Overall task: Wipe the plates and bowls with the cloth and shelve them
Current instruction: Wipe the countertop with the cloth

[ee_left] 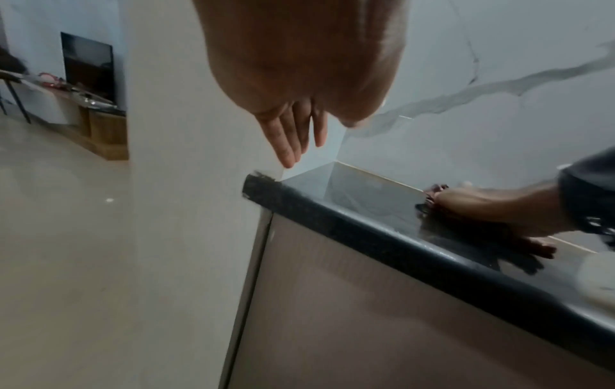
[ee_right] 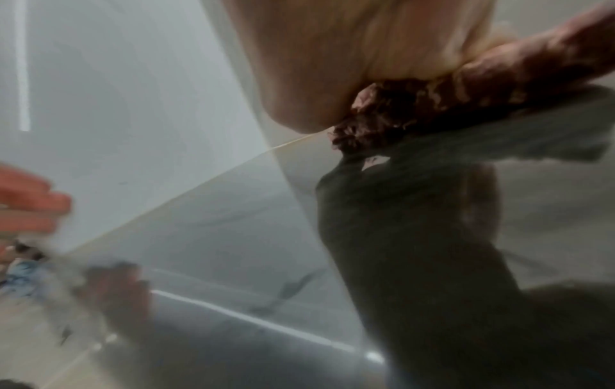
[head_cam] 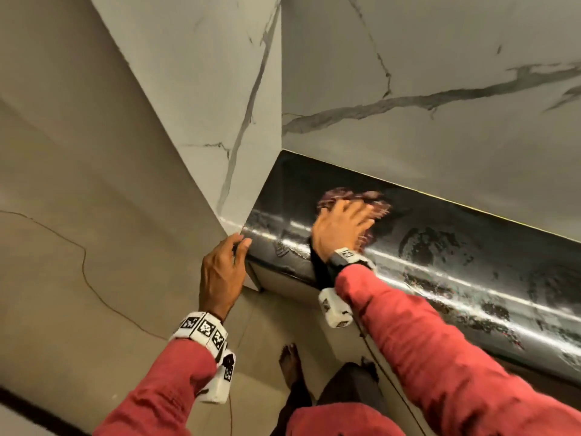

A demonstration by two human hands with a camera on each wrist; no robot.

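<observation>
A dark red cloth [head_cam: 352, 199], bunched with no clear long side, is pressed flat on the black counter [head_cam: 456, 256] by the open-fingered right hand [head_cam: 341, 229], while nothing is held by the open left hand [head_cam: 221, 272].

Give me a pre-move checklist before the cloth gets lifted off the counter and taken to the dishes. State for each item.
1. Cloth under control: ok, the right hand presses on it on the black countertop.
2. Grip firm enough to lift: cannot tell, the fingers are spread and blurred.
3. Left hand free: ok, it holds nothing, fingertips at the wall corner.
4. Plates or bowls within reach: cannot tell, none is clearly in view.
5. Shelf located: cannot tell, no shelf shows.
6. Counter around the cloth unobstructed: ok, only glossy reflections show there.
</observation>
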